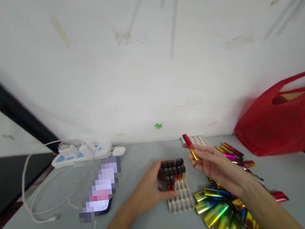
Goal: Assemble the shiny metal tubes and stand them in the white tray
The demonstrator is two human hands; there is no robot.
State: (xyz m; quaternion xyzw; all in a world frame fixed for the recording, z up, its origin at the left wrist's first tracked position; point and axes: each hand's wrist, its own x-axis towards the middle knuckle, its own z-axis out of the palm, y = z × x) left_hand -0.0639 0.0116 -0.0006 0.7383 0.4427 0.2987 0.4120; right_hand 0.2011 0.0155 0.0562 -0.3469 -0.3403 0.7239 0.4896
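Observation:
A pale tray [180, 201] with rows of small cups lies on the grey table, its far rows filled with slim black-topped tubes [174, 170] standing upright. Their lower parts look shiny red and gold. My left hand [149, 186] curls around the left side of the tray, thumb at the front near two red tubes and fingers behind. To the right of the tray, my right hand [209, 159] pinches a shiny red-and-gold tube [190, 147] between thumb and fingers, tilted above the table. Whether this tube is hollow cannot be seen.
Shiny multicoloured metallic pieces [216, 214] lie piled under and around my right forearm. Behind my right hand is a second pale tray [199, 139]. A red bag [280, 122] stands at right. A phone [102, 190], power strip [98, 150] and white cable [26, 195] are at left.

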